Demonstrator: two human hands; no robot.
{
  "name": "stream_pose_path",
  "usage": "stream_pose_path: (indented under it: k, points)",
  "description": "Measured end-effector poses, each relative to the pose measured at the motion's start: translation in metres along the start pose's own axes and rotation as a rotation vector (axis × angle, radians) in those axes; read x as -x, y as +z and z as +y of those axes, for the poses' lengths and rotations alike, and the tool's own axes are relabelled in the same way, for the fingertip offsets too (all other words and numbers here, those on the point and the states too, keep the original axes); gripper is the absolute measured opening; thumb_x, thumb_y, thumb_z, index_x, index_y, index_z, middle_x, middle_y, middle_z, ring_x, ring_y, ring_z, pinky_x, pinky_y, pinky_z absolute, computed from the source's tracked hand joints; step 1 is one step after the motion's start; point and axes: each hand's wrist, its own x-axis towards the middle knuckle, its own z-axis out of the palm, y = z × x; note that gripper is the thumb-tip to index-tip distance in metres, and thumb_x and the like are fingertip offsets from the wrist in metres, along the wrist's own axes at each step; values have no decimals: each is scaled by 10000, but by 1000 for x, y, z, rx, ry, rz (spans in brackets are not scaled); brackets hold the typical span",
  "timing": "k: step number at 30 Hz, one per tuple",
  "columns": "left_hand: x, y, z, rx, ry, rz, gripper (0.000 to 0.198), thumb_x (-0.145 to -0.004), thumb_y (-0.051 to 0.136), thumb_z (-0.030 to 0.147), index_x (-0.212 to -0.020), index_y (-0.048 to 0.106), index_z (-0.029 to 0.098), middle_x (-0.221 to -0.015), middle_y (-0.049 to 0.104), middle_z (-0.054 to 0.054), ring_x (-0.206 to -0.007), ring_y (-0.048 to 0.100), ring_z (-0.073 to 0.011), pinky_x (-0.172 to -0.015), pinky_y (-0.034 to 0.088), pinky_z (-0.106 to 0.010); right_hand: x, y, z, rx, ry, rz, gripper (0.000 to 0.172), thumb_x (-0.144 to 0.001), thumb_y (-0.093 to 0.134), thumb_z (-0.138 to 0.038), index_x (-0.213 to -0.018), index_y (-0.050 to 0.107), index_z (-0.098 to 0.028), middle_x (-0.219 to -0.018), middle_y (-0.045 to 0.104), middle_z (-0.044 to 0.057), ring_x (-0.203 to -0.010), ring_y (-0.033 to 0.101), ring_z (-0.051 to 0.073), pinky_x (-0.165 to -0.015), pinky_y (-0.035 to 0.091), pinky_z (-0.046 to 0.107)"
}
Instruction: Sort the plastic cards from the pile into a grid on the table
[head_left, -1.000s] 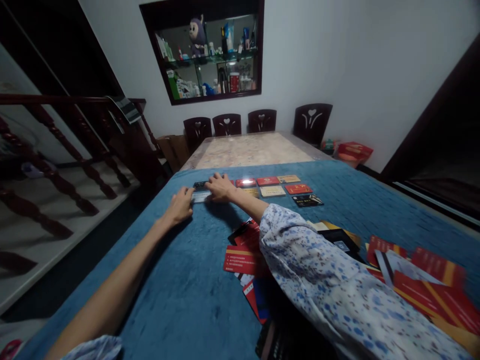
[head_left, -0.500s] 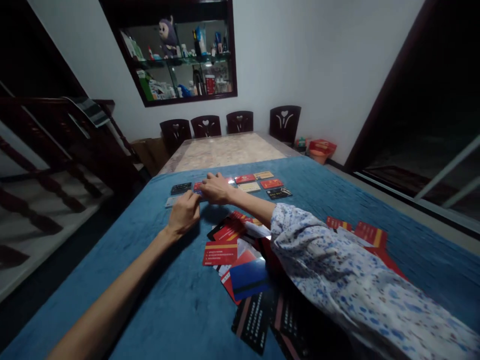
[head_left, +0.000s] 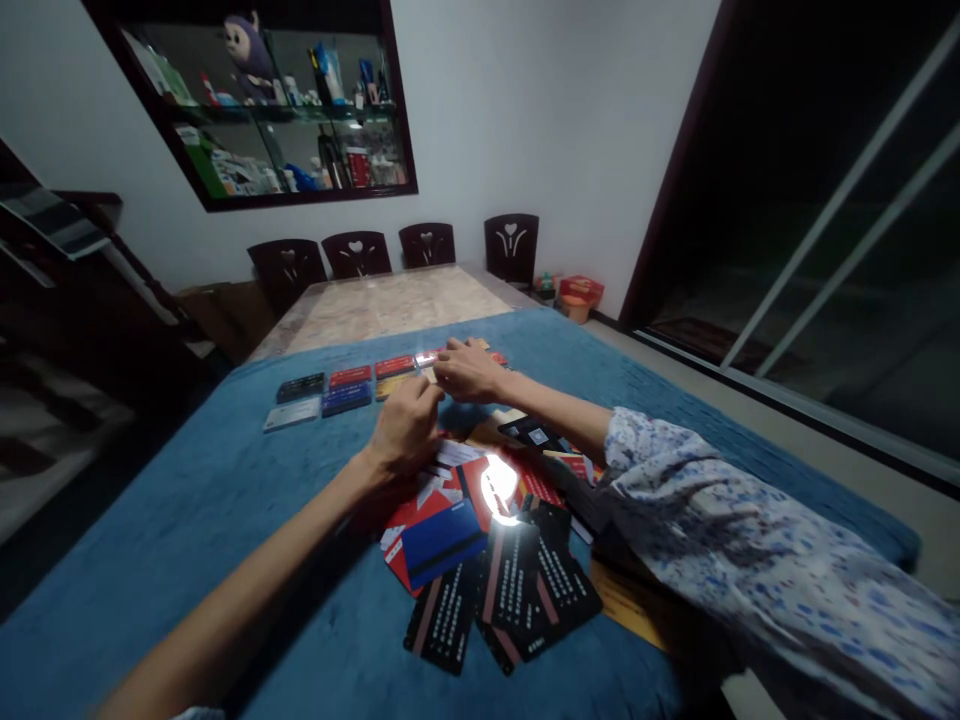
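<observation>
My left hand (head_left: 409,420) is closed, its fingertips pinching at the near left edge of a pale stack of cards (head_left: 429,374). Curled over the right side of that stack is my right hand (head_left: 471,372), which hides most of it. To the left, neat card stacks lie in two rows: black (head_left: 301,387), red (head_left: 350,377) and another red (head_left: 394,366) behind; white (head_left: 292,414), blue (head_left: 346,398) and gold (head_left: 391,386) in front. Nearer me, a loose heap of cards spreads below my wrists, with a blue card (head_left: 442,541) and several black cards (head_left: 517,575) on top.
A blue cloth (head_left: 225,520) covers the near part of the table; its bare marble-like top (head_left: 382,300) shows beyond. Dark chairs (head_left: 511,245) stand at the far end. A glass-shelved wall niche (head_left: 300,110) is behind, and a red bag (head_left: 582,288) sits on the floor.
Both hands have shifted right along the rows, from the blue stack to the pale one. The blue and gold stacks now show uncovered. My view has turned right, revealing more of the loose heap.
</observation>
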Motion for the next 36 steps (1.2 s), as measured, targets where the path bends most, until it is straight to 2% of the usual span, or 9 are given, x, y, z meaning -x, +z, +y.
stream_pose_path:
  k: [5, 11, 20, 28, 36]
  points:
    - [-24, 17, 25, 1, 76, -16, 236, -879, 429, 75, -903, 648, 158, -888, 595, -94, -794, 559, -205, -748, 461, -332, 39, -2, 29, 39, 99, -8, 279, -971, 441, -271, -1015, 688, -149, -1119, 675, 147, -1055, 464, 273, -768, 299, 362]
    - [-46, 30, 51, 25, 152, -27, 211, -848, 479, 55, -920, 646, 163, -884, 597, -82, -810, 565, -209, -738, 461, -324, 88, -5, 56, 70, 205, 26, 246, -959, 472, -253, -985, 693, -148, -1003, 682, 143, -990, 463, 262, -737, 280, 359]
    - [-74, 39, 95, 50, 249, -113, 239, -873, 453, 38, -916, 654, 160, -928, 611, -94, -877, 567, -218, -768, 452, -336, 154, 11, 86, 90, 309, 53, 218, -951, 528, -300, -909, 696, -167, -925, 674, 108, -952, 468, 241, -710, 246, 346]
    - [-86, 48, 126, 132, 352, -273, 243, -874, 478, 60, -976, 663, 180, -1013, 618, -95, -947, 540, -230, -818, 431, -365, 206, 16, 93, 78, 377, 68, 234, -950, 517, -316, -879, 691, -176, -894, 668, 99, -912, 472, 237, -726, 264, 348]
    - [-89, 46, 145, 271, 480, -457, 319, -839, 546, 105, -1123, 649, 208, -1157, 634, -100, -1059, 492, -261, -848, 393, -400, 256, 11, 78, 24, 349, 98, 201, -927, 520, -295, -886, 683, -184, -893, 668, 106, -901, 494, 242, -750, 306, 366]
